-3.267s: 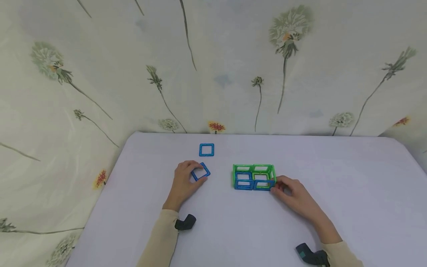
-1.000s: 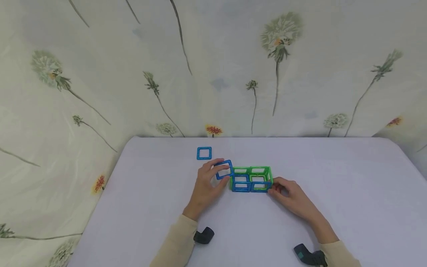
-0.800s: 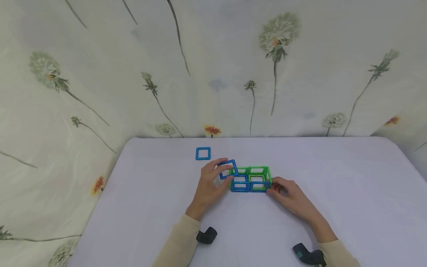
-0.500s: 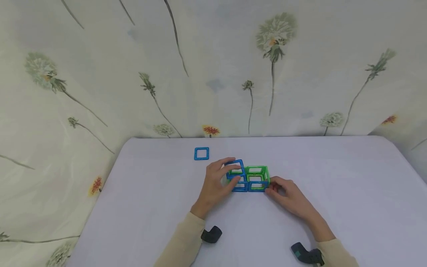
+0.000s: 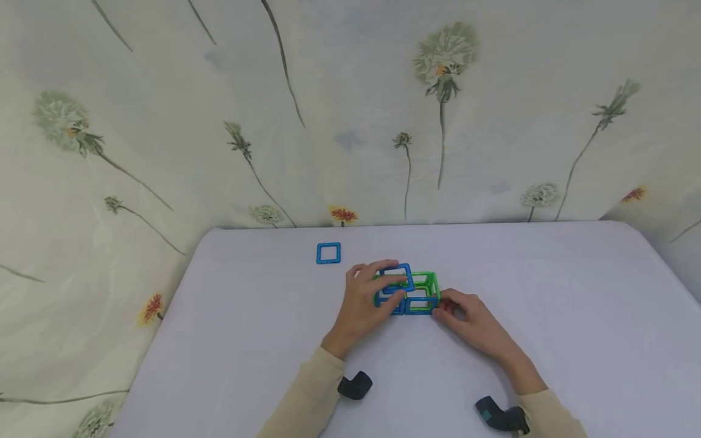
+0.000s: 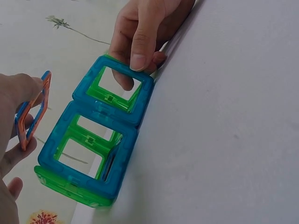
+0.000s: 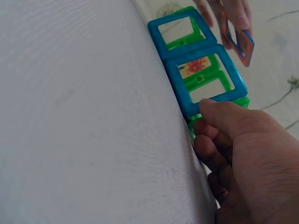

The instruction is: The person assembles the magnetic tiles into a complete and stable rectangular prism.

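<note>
My left hand (image 5: 362, 304) pinches a square magnetic tile (image 5: 410, 278) between thumb and fingers, above the left half of a low open-topped box (image 5: 436, 286) of green and blue magnetic tiles. Seen from the left wrist, the held tile (image 6: 41, 116) is tilted, with blue and orange edges, and apart from the box. Two blue tiles (image 6: 100, 114) side by side form the box's near wall; green ones show behind. At the box's right end, my right hand (image 5: 475, 319) grips the corner, its thumb on the blue tile (image 7: 205, 51) in the right wrist view.
A loose blue square tile (image 5: 319, 253) lies flat on the white table (image 5: 246, 304), behind and left of the box. Black wrist cameras (image 5: 356, 386) stick out from both sleeves. A flower-print cloth (image 5: 350, 91) hangs behind the table's far edge.
The left hand has lifted the tile off the table and carried it right, over the box's left half. The right hand keeps its grip on the box's right corner.
</note>
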`<act>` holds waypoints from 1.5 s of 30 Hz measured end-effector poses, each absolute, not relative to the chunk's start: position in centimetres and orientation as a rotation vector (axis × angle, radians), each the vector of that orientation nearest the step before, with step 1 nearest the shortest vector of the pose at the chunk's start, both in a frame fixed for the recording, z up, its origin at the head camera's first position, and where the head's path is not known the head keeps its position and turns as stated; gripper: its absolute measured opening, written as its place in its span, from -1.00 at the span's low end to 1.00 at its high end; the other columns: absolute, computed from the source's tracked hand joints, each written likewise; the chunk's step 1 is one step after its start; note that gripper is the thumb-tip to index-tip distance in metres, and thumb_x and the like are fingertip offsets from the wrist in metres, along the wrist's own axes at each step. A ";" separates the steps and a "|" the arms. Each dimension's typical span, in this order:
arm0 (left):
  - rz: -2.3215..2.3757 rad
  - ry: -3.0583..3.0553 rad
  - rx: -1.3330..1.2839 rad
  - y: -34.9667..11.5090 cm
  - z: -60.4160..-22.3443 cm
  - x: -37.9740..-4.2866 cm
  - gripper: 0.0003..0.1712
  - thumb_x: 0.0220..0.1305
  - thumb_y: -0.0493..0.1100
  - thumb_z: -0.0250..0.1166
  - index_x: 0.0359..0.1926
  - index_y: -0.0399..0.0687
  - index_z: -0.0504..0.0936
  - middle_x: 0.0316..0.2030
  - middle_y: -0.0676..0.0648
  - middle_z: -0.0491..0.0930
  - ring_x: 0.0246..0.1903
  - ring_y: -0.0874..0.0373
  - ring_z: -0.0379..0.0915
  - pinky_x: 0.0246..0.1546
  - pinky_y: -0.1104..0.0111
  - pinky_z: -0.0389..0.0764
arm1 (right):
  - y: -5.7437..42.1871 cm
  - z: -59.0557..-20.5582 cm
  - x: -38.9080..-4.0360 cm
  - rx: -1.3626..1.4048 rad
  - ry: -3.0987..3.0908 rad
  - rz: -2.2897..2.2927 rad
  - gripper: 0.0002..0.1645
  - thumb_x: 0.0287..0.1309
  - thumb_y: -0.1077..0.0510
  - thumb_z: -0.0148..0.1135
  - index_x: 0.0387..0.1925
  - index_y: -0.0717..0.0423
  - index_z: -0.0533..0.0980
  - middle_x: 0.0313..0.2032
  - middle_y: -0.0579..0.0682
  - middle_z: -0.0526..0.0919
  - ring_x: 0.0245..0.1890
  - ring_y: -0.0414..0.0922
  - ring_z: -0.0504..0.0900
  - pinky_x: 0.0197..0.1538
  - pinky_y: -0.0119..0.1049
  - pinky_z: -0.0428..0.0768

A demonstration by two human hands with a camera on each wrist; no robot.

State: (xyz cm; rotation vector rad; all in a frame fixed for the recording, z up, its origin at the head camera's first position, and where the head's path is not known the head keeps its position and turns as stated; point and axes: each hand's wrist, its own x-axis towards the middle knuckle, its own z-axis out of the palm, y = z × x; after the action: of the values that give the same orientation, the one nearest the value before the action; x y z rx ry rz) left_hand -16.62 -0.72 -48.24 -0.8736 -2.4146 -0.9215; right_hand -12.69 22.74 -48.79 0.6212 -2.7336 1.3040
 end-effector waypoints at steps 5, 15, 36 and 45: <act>-0.931 -2.429 -0.866 -0.3 -48.4 -16.5 -0.72 0.21 0.05 0.28 -0.06 0.18 0.67 0.15 0.12 0.49 0.19 0.30 0.35 0.27 0.09 0.21 | 22.7 -49.0 -12.8 0.636 -2.718 1.304 -0.87 0.15 0.27 0.24 -0.23 0.11 0.53 -0.49 -0.08 0.59 -0.45 -0.25 0.46 -0.34 -0.42 0.46; -0.886 -2.440 -0.861 0.6 -48.3 -16.3 -0.72 0.21 0.06 0.28 -0.06 0.20 0.67 0.15 0.13 0.49 0.19 0.32 0.35 0.29 0.07 0.20 | 22.6 -49.0 -12.7 0.633 -2.708 1.301 -0.87 0.14 0.28 0.25 -0.24 0.10 0.53 -0.50 -0.09 0.59 -0.45 -0.25 0.45 -0.35 -0.42 0.46; -0.809 -2.452 -0.897 2.3 -48.0 -16.6 -0.73 0.20 0.12 0.27 -0.10 0.23 0.67 0.10 0.14 0.52 0.14 0.33 0.39 0.28 0.03 0.24 | 23.3 -50.2 -13.4 0.675 -2.691 1.324 -0.85 0.15 0.28 0.24 -0.21 0.06 0.53 -0.50 -0.08 0.59 -0.46 -0.23 0.45 -0.35 -0.41 0.44; -0.754 -2.465 -0.917 2.8 -47.6 -16.7 -0.77 0.17 0.09 0.32 -0.14 0.26 0.69 0.09 0.15 0.53 0.12 0.33 0.41 0.29 0.06 0.23 | 24.3 -52.1 -14.6 0.726 -2.676 1.333 -0.86 0.19 0.15 0.24 -0.21 -0.13 0.52 -0.50 -0.25 0.57 -0.46 -0.34 0.45 -0.35 -0.46 0.44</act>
State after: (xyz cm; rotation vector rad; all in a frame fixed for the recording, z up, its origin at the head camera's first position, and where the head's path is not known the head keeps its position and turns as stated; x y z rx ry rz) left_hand -16.65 2.80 -47.65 -0.9168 -2.4648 -0.7539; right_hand -14.55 24.34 -52.09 0.7255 -2.6761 1.3327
